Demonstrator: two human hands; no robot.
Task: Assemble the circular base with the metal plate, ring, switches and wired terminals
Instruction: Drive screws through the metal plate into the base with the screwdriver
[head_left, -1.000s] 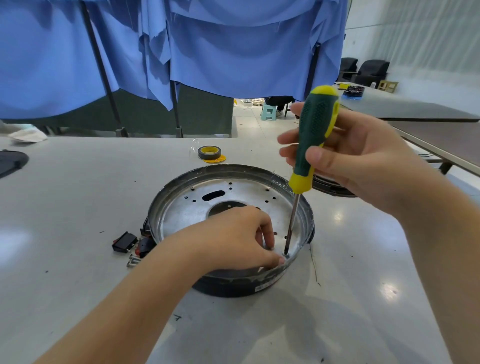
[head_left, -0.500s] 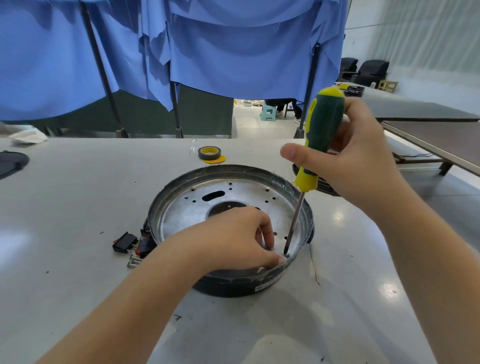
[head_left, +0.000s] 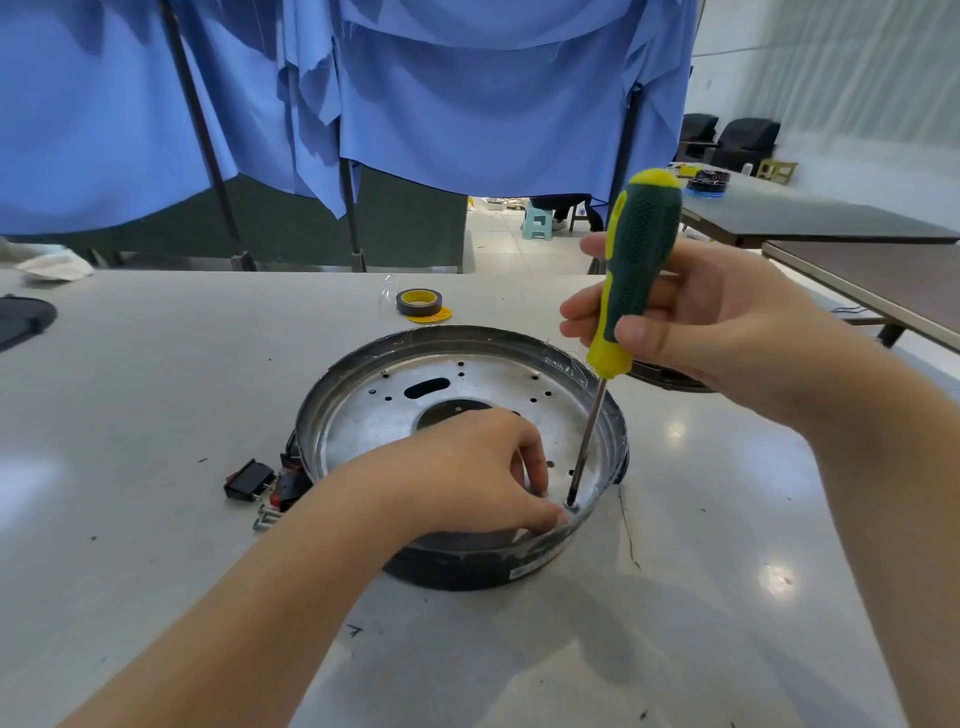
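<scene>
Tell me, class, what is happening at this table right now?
A person is screwing the metal plate into the circular base. The right hand grips a green-and-yellow screwdriver, tip down near the rim. The left hand pinches something tiny beside the tip. Black switches lie outside the base.

Left hand (head_left: 467, 470) fingers hide screw under screwdriver (head_left: 631, 291) tip.

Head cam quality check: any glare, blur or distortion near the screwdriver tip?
Head view: bright ceiling-light glare spots on the table, right of the base; wide-angle bowing at the frame edges; the screwdriver tip is sharp, though the left hand hides the screw; soft shadows under both arms.
</scene>
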